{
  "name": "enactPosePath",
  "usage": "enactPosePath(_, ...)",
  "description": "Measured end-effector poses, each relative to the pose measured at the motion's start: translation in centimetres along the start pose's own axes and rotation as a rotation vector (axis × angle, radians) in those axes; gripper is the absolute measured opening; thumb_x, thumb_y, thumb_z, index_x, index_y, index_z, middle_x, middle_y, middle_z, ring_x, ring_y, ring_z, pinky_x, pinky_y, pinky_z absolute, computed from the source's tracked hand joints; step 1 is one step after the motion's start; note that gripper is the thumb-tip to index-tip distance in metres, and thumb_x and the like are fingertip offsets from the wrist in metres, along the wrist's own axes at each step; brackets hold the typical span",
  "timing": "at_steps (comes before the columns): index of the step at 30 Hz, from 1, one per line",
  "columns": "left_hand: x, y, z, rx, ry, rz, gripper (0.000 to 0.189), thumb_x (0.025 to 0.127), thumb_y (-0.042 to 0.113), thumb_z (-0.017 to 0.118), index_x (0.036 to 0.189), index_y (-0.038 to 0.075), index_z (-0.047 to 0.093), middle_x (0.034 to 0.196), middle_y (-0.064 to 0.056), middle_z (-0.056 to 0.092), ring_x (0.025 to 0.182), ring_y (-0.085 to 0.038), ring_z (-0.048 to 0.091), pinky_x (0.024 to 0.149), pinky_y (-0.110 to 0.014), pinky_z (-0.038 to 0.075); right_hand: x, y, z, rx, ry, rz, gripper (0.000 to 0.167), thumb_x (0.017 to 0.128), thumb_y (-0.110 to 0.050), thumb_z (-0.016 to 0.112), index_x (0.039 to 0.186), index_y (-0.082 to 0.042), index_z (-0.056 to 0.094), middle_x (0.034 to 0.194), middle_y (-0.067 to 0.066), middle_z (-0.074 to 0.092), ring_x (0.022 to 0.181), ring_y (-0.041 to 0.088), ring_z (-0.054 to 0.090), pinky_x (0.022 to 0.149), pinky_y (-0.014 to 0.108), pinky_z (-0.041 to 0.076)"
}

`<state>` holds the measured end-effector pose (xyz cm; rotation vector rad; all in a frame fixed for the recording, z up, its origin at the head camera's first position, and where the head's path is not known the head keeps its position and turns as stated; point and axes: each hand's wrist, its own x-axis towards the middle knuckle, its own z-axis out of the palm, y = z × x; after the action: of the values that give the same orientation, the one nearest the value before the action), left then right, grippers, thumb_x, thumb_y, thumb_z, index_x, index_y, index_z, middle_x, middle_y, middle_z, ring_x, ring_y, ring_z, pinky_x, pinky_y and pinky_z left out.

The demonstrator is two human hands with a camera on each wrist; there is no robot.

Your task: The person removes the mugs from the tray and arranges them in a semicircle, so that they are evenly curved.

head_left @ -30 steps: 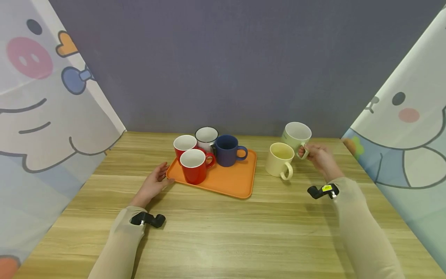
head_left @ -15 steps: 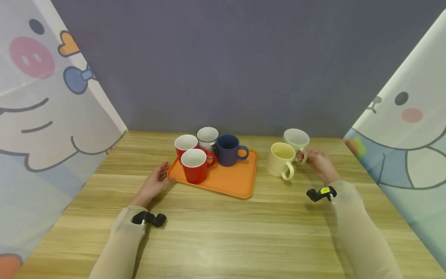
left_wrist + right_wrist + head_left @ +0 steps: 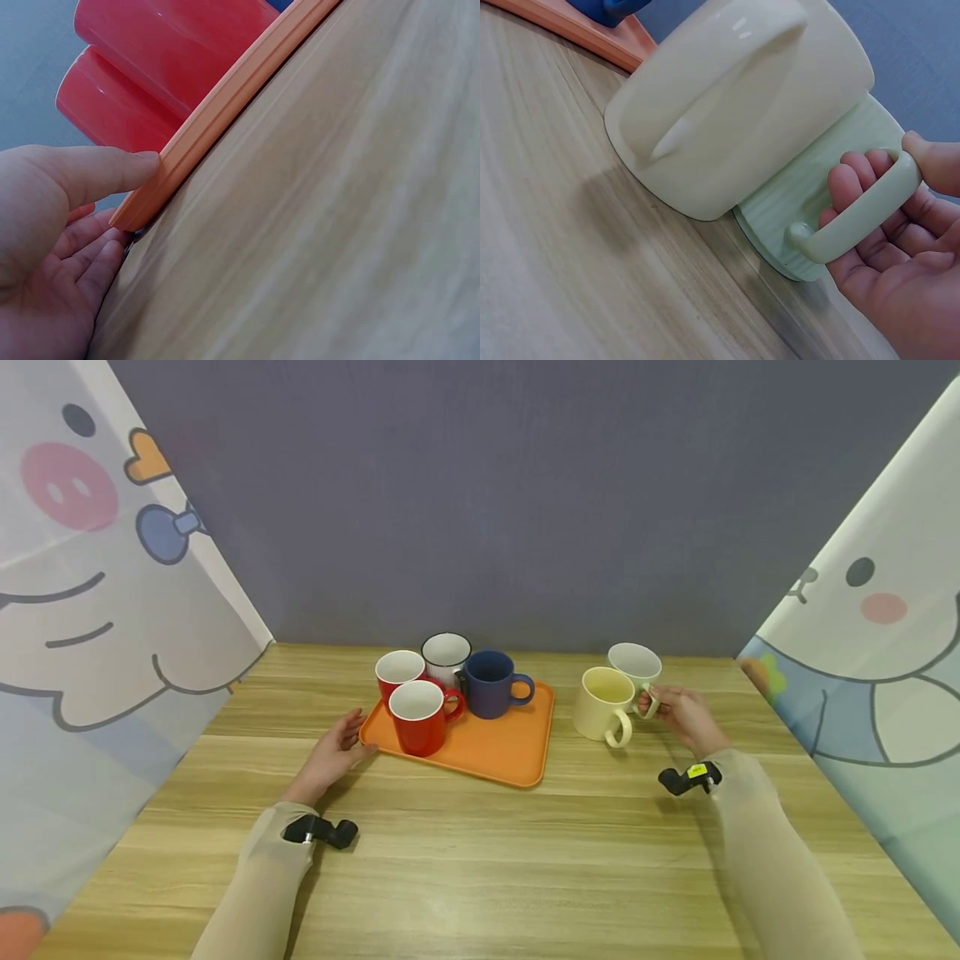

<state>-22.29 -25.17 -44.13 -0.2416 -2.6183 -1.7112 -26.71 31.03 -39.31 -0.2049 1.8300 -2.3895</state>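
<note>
My right hand holds the pale green mug by its handle, fingers through the loop and thumb at its top. The green mug stands upright, close behind the cream-yellow mug. At the front left corner of the orange tray, my left hand has its thumb on the front rim and its fingers round the left side. On the tray are two red mugs, the front one partly covering the rear one, a white mug with a dark rim and a dark blue mug.
The wooden table reaches back to a grey wall panel. Cartoon-printed cloths stand at the left and right. Between the tray's right edge and the yellow mug lies a strip of bare table.
The green mug, in my right hand, has come down and slightly left, toward the back of the yellow mug. My left hand and the tray have stayed in place.
</note>
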Motion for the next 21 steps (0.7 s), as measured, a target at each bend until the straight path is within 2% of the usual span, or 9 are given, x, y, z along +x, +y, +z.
enactPosePath(10,0.33,-0.50,-0.05,-0.006,0.001,-0.019,0.076,0.093,-0.002,0.065,0.151,-0.015,0.017,0.149,-0.039,0.031,0.138,-0.050,0.032,0.117,-0.057,0.025,0.23,-0.32,-0.34,0.034,-0.025,0.054,0.035,0.105,0.001,0.040,0.089,-0.004,0.070,0.083,0.006,0.069,0.079,0.014,0.067,0.073,0.022,0.056)
enactPosePath(21,-0.07,0.19,0.01,-0.009,-0.001,0.002,0.076,0.092,-0.001,0.067,0.150,-0.015,0.020,0.147,-0.038,0.034,0.137,-0.049,0.034,0.117,-0.056,0.025,-0.15,-0.71,-0.09,0.058,-0.003,0.081,0.034,0.105,0.000,0.041,0.089,-0.004,0.071,0.085,0.005,0.070,0.080,0.014,0.068,0.078,0.023,0.056)
